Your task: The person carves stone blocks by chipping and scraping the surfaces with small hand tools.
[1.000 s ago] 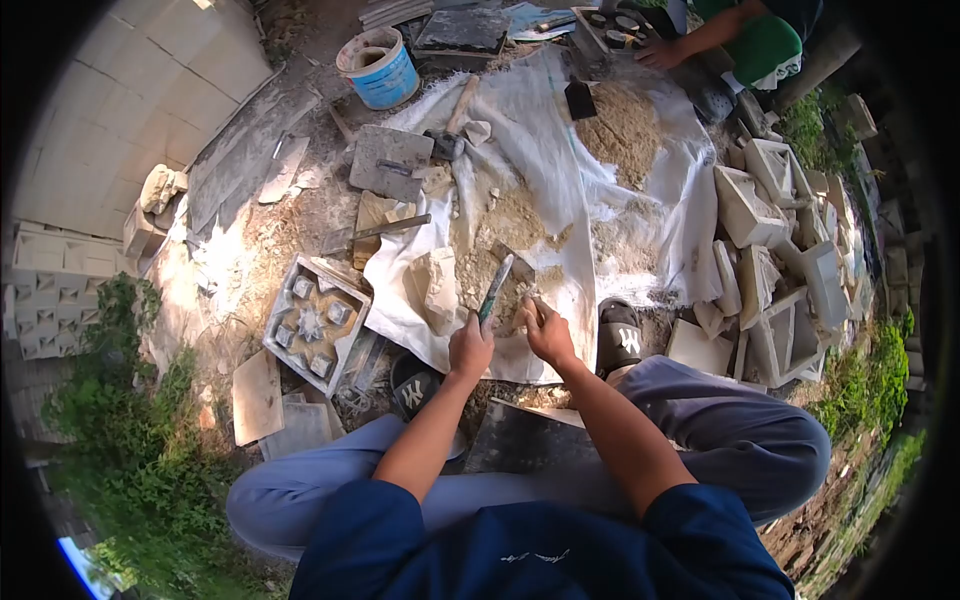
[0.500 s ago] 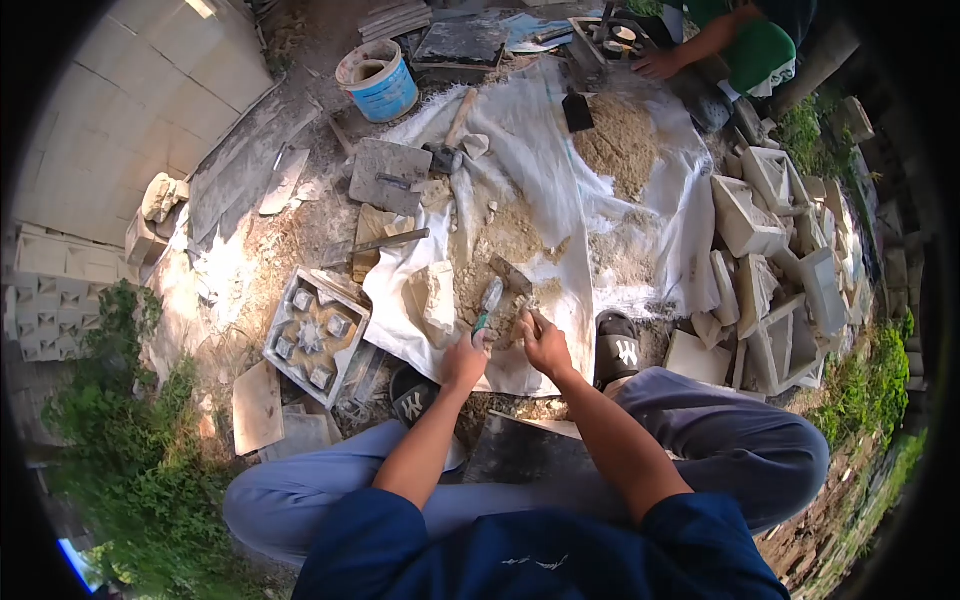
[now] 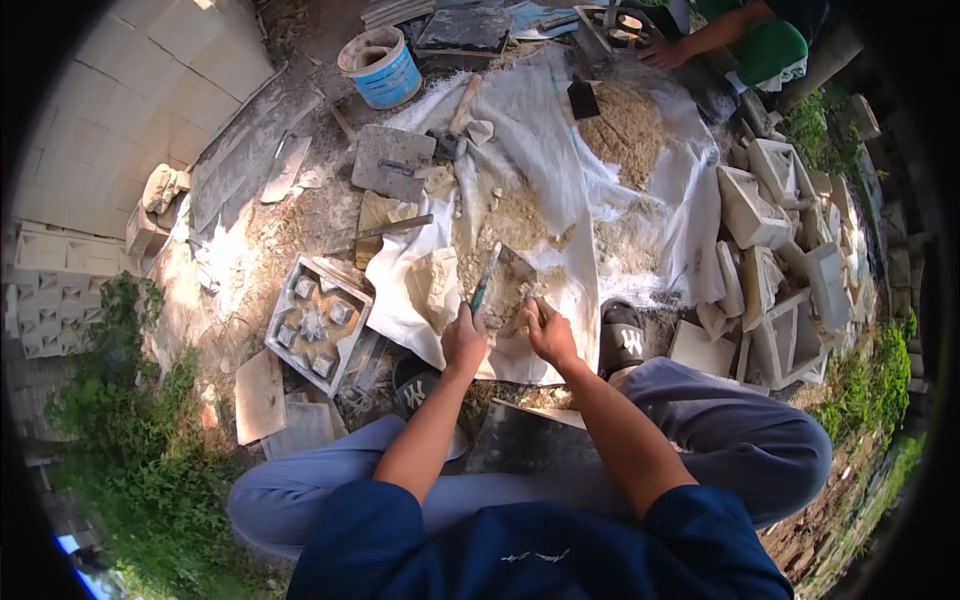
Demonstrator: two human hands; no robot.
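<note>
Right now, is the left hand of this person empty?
No, the left hand grips a slim tool whose greenish part shows above the fist.

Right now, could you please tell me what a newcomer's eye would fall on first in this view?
Probably the blue bucket, bright near the top, left of the pale sheet. The star-patterned square piece at left and the jumbled pale blocks at right would likely follow. In the middle, the left hand holds a green tool over the sheet.
</note>
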